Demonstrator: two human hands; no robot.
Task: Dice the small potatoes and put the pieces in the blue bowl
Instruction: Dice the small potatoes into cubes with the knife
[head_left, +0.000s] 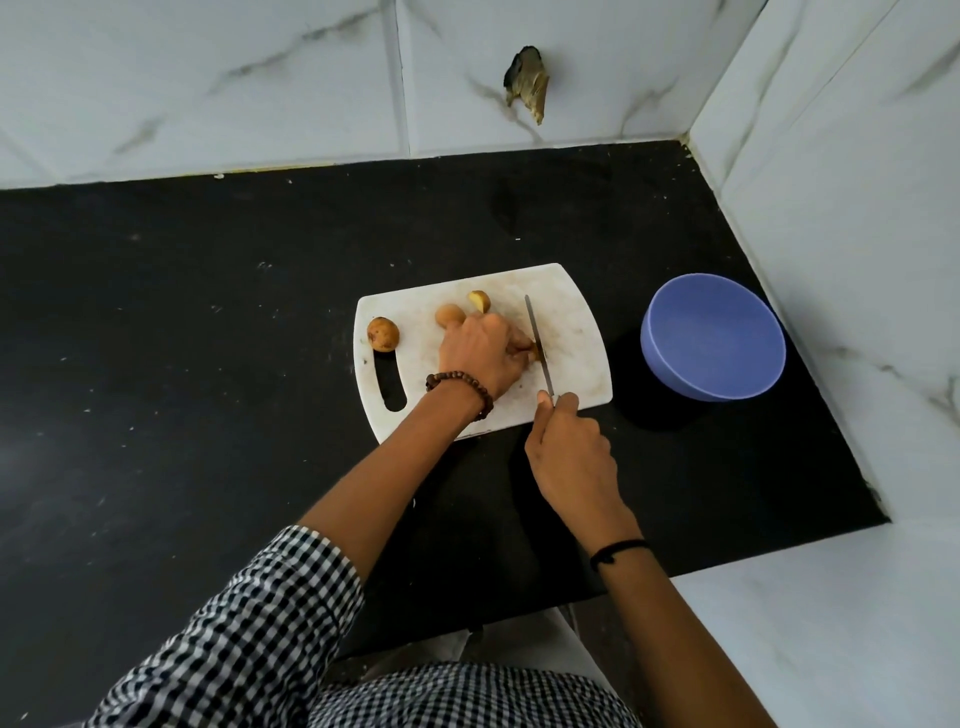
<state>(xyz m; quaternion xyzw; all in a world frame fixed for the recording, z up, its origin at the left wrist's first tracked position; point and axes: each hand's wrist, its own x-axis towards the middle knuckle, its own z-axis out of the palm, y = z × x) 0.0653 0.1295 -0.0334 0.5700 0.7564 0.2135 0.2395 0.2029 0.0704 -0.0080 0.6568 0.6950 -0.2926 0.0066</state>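
Quick count: one white cutting board (571, 332), one knife (535, 332), one blue bowl (712, 336), and four potato bits that I can see. A whole potato (383, 334) sits at the board's left edge, just above the handle slot. A second potato (450, 315) is mid-board, with a cut piece (480, 301) just behind it. The held potato (527, 352) is mostly hidden under the left hand (480, 356), whose fingers curl over it and pin it down.

The right hand (571, 447) is wrapped round the knife handle at the board's near edge, with the blade down against that held potato. The bowl sits centre right of the frame, apart from the board and close to the right wall (857, 260). There's plenty of bare black counter (156, 312) on the left, plus a strip behind the board up to the tiled back wall (208, 78).
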